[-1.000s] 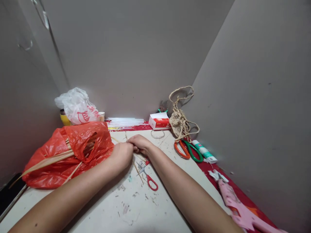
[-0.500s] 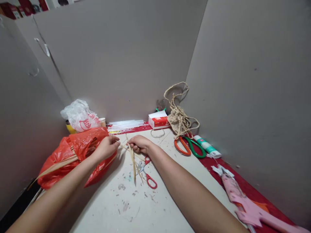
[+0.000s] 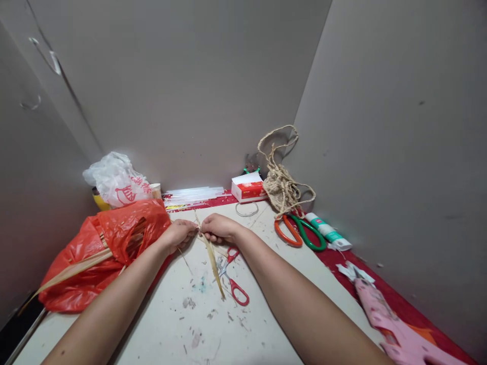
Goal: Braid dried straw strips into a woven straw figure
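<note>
At far left, has a red plastic bag (image 3: 85, 233) bulging with pale, dry strips, a white plastic bag (image 3: 122, 182) just behind. Next, to the right, brings the left hand (image 3: 179, 234) in low over the white board (image 3: 160, 329), fingertips pressed together on the upper end of a pale strip (image 3: 212, 259). Meets there, fingertips almost touching, with the right hand (image 3: 219, 226), also pinching, thumb against bent fingers. Looks as if a second, thinner strand may be caught between the fingertips, too small to tell for sure.

From that pinch, runs the strip's long axis back toward the body, slanting slightly right, free end down on the board. Puts its length nearer the right hand and forearm than the left, and beside the blades of the small red-handled scissors (image 3: 239, 293).

Farther right, beyond the right forearm, shows coiled rope (image 3: 281, 190), orange and green handles (image 3: 312, 239), a white-and-green tube (image 3: 329, 232) and a pink glue gun (image 3: 382, 312).
</note>
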A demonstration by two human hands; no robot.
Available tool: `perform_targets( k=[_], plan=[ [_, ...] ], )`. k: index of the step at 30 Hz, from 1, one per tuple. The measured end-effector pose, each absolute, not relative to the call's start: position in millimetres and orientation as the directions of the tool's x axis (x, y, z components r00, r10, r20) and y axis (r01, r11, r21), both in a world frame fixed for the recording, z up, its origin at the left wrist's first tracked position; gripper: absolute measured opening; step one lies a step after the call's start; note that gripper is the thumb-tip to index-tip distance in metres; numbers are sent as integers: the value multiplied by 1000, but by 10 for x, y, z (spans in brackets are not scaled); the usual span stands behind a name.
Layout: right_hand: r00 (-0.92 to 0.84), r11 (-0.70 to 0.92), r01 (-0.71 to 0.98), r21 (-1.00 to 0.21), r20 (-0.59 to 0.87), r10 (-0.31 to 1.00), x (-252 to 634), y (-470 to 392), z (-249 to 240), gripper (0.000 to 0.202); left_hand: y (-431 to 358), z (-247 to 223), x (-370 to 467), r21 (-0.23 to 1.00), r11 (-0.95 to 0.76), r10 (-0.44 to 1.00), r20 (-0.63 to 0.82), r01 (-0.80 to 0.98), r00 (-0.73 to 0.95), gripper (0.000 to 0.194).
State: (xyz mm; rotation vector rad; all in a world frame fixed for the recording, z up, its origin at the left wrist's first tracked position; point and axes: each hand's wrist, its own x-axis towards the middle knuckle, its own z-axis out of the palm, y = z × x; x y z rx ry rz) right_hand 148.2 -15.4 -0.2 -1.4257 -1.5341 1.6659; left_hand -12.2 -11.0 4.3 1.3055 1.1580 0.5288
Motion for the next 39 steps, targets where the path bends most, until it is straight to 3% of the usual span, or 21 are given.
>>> perform_targets(
  k=[5, 12, 18, 22, 27, 30, 33, 35, 39],
  plan=[
    [-242, -116, 514, -850, -273, 931, 1443, -206, -17, 20, -92, -19, -77, 901, 172, 906, -303, 398, 295, 23],
    [-166, 53, 723, -689, -99, 981, 1403, -289, 39, 12, -99, -51, -28, 872, 85, 952, -214, 482, 219, 21],
    [-143, 134, 914, -383, 5, 990, 1351, -376, 85, 21, -111, -38, -5, 870, 93, 959, -208, 484, 190, 19],
    [-161, 158, 940, -304, 17, 987, 1324, -411, 99, 24, -110, -19, 2, 869, 119, 953, -235, 480, 189, 16],
    [-134, 122, 921, -371, -6, 991, 1360, -413, 136, 20, -104, -15, 0, 873, 162, 948, -268, 460, 174, 13],
    [-111, 66, 852, -520, -57, 992, 1405, -387, 153, 11, -107, -30, -4, 879, 177, 949, -272, 443, 161, 13],
    [-167, -3, 701, -713, -167, 972, 1397, -388, 149, 13, -115, -38, -13, 889, 192, 948, -278, 416, 157, 13],
    [-223, -29, 625, -780, -214, 951, 1353, -418, 139, 15, -117, -38, -23, 896, 204, 942, -289, 393, 169, 14],
    [-275, 66, 700, -711, -183, 944, 1229, -507, 133, 13, -89, -36, -53, 911, 232, 925, -315, 340, 213, 15]
  ],
)
